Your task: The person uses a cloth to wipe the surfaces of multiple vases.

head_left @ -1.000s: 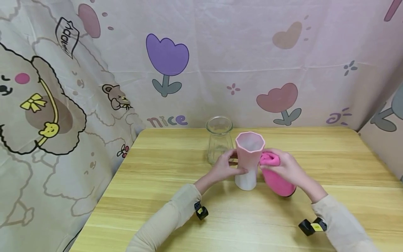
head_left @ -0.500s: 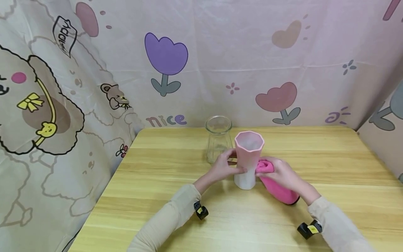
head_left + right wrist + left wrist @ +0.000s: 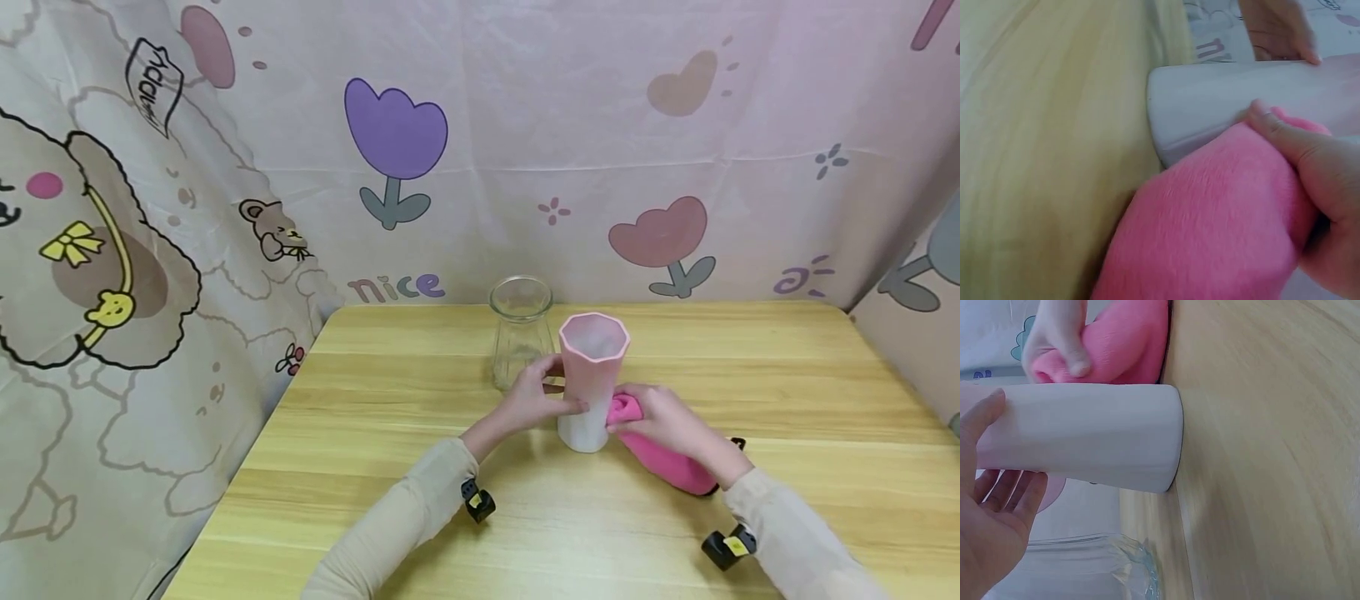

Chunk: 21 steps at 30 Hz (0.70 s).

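Note:
A tall faceted vase (image 3: 594, 375), pink at the rim and fading to white at the base, stands upright on the wooden table. My left hand (image 3: 531, 393) grips it from the left, thumb across the front and fingers round the far side, as the left wrist view (image 3: 997, 506) also shows. In my right hand (image 3: 663, 421) is a bunched bright pink cloth (image 3: 671, 462), pressed against the vase's right side at its lower half. The cloth's loose end, with a dark edge, hangs down to the table. In the right wrist view the thumb pinches the cloth (image 3: 1210, 212) against the white wall.
A clear glass vase (image 3: 517, 333) with a flared rim stands just behind and left of my left hand. The wooden tabletop (image 3: 360, 400) stretches to both sides. Behind it hangs a printed curtain (image 3: 495, 150). Small black cameras (image 3: 478, 502) are strapped to both wrists.
My right hand has slid the cloth down the right side of the pink vase, from near its upper part to its lower half. The left hand and both vases stay put.

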{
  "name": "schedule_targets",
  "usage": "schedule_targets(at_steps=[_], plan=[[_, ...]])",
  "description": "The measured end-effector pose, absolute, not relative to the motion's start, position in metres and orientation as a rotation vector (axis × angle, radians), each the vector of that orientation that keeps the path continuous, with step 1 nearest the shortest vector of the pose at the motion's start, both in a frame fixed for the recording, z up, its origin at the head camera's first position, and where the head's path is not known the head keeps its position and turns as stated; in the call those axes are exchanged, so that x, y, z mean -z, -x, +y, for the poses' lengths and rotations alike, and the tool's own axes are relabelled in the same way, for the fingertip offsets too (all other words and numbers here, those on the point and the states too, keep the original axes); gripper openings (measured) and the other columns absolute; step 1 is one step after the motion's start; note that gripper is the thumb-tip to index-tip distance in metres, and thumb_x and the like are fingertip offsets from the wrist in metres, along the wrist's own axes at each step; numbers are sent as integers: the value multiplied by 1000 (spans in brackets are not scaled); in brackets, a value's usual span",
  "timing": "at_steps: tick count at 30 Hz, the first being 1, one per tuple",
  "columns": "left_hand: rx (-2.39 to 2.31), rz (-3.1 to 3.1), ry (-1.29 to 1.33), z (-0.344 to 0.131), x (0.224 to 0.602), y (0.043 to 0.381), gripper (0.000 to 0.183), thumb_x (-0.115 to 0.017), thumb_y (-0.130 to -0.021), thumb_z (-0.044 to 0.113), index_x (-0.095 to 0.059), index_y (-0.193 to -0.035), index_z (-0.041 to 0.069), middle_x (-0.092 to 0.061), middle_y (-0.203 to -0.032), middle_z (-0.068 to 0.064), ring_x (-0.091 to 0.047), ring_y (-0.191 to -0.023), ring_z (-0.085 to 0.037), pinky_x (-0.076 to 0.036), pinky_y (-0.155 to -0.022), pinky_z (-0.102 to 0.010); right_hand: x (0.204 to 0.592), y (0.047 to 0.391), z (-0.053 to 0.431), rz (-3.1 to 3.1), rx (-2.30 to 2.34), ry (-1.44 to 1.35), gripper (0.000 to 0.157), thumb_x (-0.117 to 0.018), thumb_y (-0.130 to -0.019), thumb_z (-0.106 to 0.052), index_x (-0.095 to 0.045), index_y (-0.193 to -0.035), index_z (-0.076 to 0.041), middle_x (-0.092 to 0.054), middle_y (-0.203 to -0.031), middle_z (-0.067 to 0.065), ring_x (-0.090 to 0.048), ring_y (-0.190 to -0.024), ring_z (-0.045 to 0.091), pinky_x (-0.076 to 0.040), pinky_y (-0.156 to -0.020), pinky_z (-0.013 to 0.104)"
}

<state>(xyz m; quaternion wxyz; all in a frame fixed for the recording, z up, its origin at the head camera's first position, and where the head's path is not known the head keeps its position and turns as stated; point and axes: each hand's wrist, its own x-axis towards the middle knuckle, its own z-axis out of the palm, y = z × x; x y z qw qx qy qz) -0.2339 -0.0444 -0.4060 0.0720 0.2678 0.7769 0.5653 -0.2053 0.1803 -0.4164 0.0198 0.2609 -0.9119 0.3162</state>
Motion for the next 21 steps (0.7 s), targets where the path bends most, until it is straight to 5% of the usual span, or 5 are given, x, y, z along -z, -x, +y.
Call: schedule_targets(at_steps=[14,21], plan=[[-1703,2329,-794,-45,405,234,66,-80,-68,16,-49,-125,8,-56,-117,-6,-57,-101,-23,-50,-86,-31,374,197,189,-2713,-1089,-733,41,-73,-77,-18,-59,-111,1,-66,-98,11,-62,-91,23,-53,-78,38],[-1693,2343,-779,-46,405,233,65,-80,-68,18,-49,-125,10,-57,-116,-4,-58,-98,-14,-50,-84,-27,333,192,191,-2478,-1118,-614,41,-76,-73,-13,-61,-111,-5,-66,-98,7,-56,-87,-3,-46,-74,11]])
